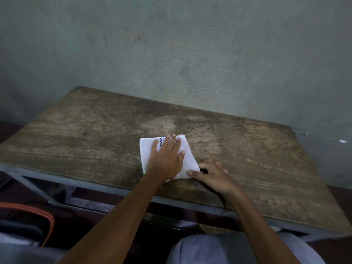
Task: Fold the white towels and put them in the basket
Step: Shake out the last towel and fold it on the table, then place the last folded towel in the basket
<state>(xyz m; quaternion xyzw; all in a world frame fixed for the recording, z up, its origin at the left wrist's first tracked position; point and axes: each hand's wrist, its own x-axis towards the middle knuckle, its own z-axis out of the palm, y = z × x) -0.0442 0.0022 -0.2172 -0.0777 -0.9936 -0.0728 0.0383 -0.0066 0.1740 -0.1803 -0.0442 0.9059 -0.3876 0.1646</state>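
head view. wooden table (76, 130) against a scuffed grey wall (171, 44). one white towel (147, 149) lies on the tabletop near its front edge, roughly mid-width. it is already down to a small, compact rectangle with layered edges showing at the far right corner. a small checkered tag (161, 140) peeks out beside the fingers.

left hand (165, 159): flat on top of the towel, fingers straight and spread, pressing it to the table. it grips nothing.

right hand (211, 175): at the towel's near right corner. thumb on top of the cloth, other fingers curled in against the edge. it reads as a pinch on that corner, though the underside of the grip is hidden.

the hands sit close together, both on the same towel, not touching each other.

lower left, below table level: an orange-rimmed object (28, 208), dark inside, partly cut off by the frame. it could be the basket, cannot tell. nothing white shows in the part visible.

progress, as a judgement: this towel looks near the end of folding, with the hands on a last fold or a smoothing press. it is not yet off the table, so the basket step is still to come. no other towels appear on the table, folded or loose, so how many are done or remain cannot be told.
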